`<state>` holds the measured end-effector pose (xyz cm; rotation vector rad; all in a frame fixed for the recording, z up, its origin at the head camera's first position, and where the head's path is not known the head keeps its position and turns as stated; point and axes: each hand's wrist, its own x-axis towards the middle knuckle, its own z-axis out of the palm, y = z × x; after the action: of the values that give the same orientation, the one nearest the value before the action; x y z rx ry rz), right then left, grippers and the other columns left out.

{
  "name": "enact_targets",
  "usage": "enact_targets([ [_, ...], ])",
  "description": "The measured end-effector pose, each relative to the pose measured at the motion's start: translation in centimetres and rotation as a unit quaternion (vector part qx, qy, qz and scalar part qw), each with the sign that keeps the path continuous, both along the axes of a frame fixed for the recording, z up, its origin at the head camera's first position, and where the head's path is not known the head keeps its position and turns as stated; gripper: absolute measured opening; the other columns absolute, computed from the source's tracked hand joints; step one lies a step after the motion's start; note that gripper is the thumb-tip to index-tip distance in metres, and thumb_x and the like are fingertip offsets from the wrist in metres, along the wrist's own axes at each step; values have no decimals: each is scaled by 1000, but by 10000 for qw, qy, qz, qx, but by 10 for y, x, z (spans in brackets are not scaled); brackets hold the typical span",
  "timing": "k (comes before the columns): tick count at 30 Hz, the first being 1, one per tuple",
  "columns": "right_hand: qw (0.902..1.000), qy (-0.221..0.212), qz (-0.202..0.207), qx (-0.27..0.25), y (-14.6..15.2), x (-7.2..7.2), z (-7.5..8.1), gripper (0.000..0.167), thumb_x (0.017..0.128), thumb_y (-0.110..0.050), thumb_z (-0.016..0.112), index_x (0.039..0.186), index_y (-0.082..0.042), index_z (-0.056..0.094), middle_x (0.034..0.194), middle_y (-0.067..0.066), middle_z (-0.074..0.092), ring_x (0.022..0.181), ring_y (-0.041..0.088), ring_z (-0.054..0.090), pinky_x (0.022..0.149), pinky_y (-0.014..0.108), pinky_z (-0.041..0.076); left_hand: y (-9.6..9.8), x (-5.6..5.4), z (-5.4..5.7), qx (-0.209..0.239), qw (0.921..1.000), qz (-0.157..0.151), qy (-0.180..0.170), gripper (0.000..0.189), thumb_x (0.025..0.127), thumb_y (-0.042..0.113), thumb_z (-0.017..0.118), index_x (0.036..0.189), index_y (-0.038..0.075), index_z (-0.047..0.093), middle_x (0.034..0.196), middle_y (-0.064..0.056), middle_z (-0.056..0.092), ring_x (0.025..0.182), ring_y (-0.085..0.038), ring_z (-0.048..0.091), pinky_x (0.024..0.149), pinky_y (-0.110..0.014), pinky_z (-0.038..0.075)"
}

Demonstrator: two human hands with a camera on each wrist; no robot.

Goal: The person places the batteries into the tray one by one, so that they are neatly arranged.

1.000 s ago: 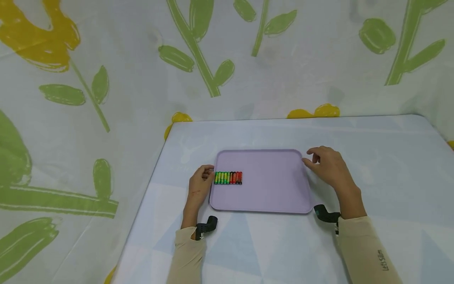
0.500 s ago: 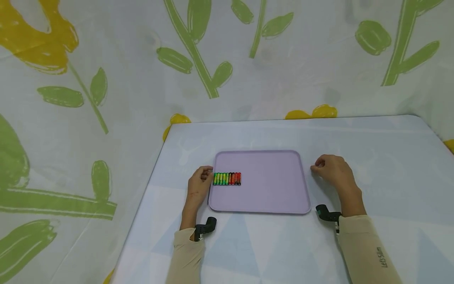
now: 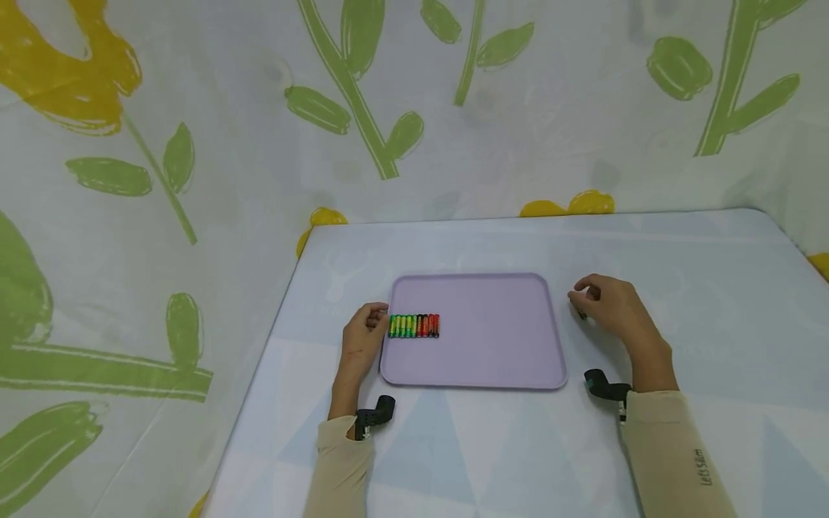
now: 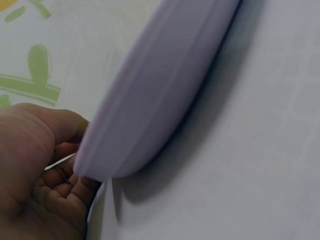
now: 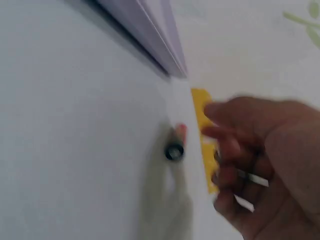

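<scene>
A shallow lilac tray lies on the table, with a row of several green batteries and several red-and-black batteries along its left side. My left hand holds the tray's left rim beside the first green battery. In the left wrist view, one digit reaches over the rim and the other fingers curl beneath it. Right of the tray, my right hand hovers with bent fingers, thumb and forefinger apart. A loose red-and-black battery lies on the table apart from the fingertips. Blur obscures the inside of the curled fingers.
The pale blue-and-white table extends around the tray. A curtain with printed leaves and yellow flowers hangs behind and to the left. Each wrist carries a black camera, one on the left and one on the right.
My right hand has moved right from the tray's edge, dipped with fingertips together, then risen slightly with them parted. A battery now shows beneath it. My left hand stays at the rim.
</scene>
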<state>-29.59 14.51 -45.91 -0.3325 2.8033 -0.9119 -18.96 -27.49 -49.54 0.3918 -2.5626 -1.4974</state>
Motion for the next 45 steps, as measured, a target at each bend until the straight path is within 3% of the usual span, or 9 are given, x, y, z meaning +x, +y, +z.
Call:
enact_targets([
  [6,9964,-32,840,-59,11,-5,6,35,96,-23,67,124,-1,64,83,4,55,71,19,48,60,33,41,0,1,4,10,10000,52,-12,26,99,11,61,124,5,65,105,-9,63,92,-20,57,79,-31,47],
  [12,9911,-720,1116,-80,21,-7,2,45,90,-12,72,132,-3,58,87,4,55,75,19,47,60,31,39,0,1,3,-46,10000,60,20,26,99,11,61,124,5,65,105,-9,63,92,-19,57,79,-31,47],
  [15,9894,-847,1179,-53,23,-9,-1,46,90,-12,72,133,-5,57,88,4,55,76,19,47,60,32,39,0,0,3,-48,10000,56,42,26,99,11,61,124,5,65,104,-9,63,92,-19,57,79,-31,47],
  [24,9917,-682,1090,-75,22,-9,-3,41,91,-16,73,127,-4,60,87,3,54,77,20,48,61,31,40,0,-1,2,-58,10000,77,23,26,98,11,61,123,5,65,104,-9,63,91,-20,57,79,-31,47],
  [34,9963,-159,837,-58,14,-6,4,43,89,-31,77,119,-3,63,83,3,53,75,20,48,60,32,40,1,-3,2,-44,10000,15,63,26,98,11,62,124,5,65,104,-9,63,91,-20,57,78,-30,47],
  [40,9951,206,912,-328,0,-3,8,37,89,-32,77,113,-6,65,79,2,51,70,18,45,57,29,37,1,-2,1,-84,9999,4,61,26,98,10,62,124,4,65,104,-9,63,90,-19,56,79,-30,46],
  [45,9927,180,1026,-605,-19,2,9,35,88,-29,78,113,-8,66,79,2,51,72,18,47,58,29,38,1,-1,-1,-83,10000,-5,55,26,99,10,61,124,5,65,104,-9,63,91,-19,56,80,-31,47],
])
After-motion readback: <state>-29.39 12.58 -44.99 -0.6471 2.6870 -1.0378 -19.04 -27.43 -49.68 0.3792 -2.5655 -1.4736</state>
